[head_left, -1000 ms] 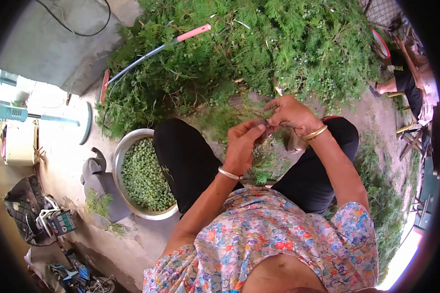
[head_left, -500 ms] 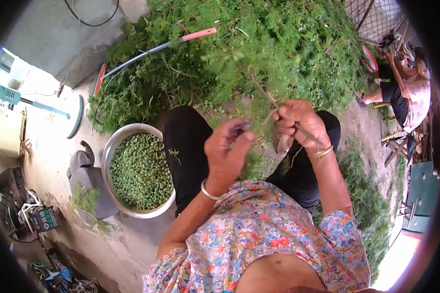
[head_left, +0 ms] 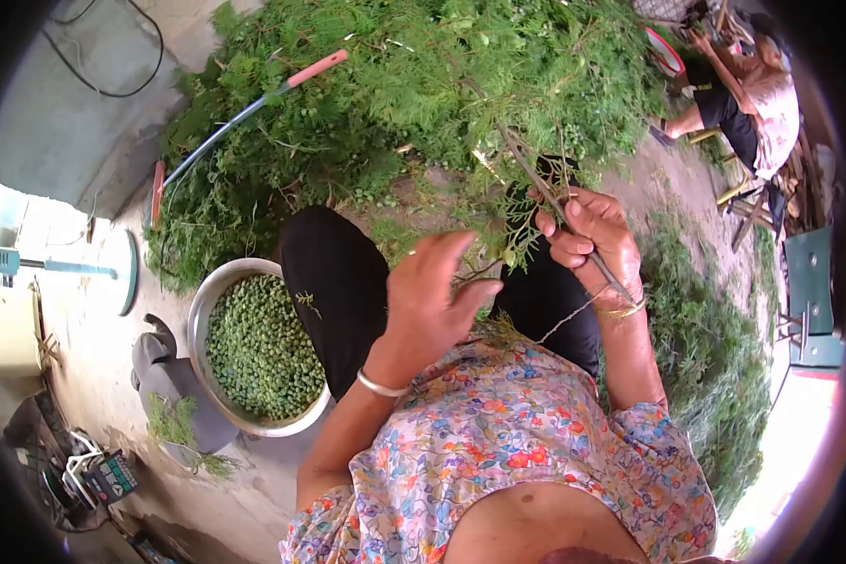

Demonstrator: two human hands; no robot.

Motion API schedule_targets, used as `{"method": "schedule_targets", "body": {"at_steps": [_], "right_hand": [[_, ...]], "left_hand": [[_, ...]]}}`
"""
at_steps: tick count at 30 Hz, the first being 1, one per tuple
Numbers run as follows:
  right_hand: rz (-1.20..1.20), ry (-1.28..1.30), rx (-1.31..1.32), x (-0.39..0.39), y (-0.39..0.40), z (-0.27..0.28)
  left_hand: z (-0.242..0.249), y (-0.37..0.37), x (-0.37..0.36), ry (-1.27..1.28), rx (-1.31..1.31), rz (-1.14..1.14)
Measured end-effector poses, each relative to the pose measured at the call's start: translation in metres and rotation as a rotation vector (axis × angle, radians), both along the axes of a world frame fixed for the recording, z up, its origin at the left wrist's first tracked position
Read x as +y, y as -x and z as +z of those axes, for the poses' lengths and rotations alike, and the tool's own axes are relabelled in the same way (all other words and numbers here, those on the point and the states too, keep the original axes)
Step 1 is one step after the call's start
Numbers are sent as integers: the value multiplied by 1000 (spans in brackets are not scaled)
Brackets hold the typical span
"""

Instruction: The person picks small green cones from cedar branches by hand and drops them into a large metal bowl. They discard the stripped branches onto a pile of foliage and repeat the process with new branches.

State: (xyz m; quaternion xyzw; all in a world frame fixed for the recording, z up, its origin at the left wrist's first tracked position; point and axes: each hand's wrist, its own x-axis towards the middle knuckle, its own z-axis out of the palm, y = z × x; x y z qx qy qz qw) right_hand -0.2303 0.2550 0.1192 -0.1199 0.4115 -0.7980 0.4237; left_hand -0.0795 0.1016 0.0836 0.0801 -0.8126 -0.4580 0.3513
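Note:
My right hand is closed around the brown stem of a leafy green branch, whose foliage spreads away from me over the pile. Nearer the middle, my left hand has its thumb and fingers apart beside a small green sprig of that branch; nothing shows between them. A metal basin full of small green cones stands on the ground left of my knee.
A large heap of green branches lies ahead, with a pink-handled tool across it. A grey object stands beside the basin. Another person sits at the upper right. More cut greenery lies at my right.
The branch and my right hand have shifted slightly right and down in view. My left hand's fingers have spread wider. The whole view has turned a little.

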Motion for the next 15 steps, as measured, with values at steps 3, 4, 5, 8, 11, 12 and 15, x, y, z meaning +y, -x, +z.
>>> {"method": "schedule_targets", "body": {"at_steps": [3, 4, 5, 8, 11, 12, 15], "right_hand": [[-23, 35, -35, 3, -4, 1], [-33, 50, -61, 4, -4, 1], [-39, 53, -60, 6, -4, -1], [-41, 71, -108, 13, -2, -7], [-49, 5, -34, 20, -5, -17], [-37, 6, -7, 23, -5, -23], [11, 52, -7, 34, -5, -29]], "left_hand": [[-3, 22, 11, 221, 19, -78], [-6, 26, 13, 269, 45, -98], [-8, 27, 13, 272, 47, -104], [-9, 29, 15, 308, 73, -145], [-3, 25, 17, 286, 75, -150], [-4, 25, 17, 250, 79, -126], [-7, 21, 13, 12, -3, -83]]}}
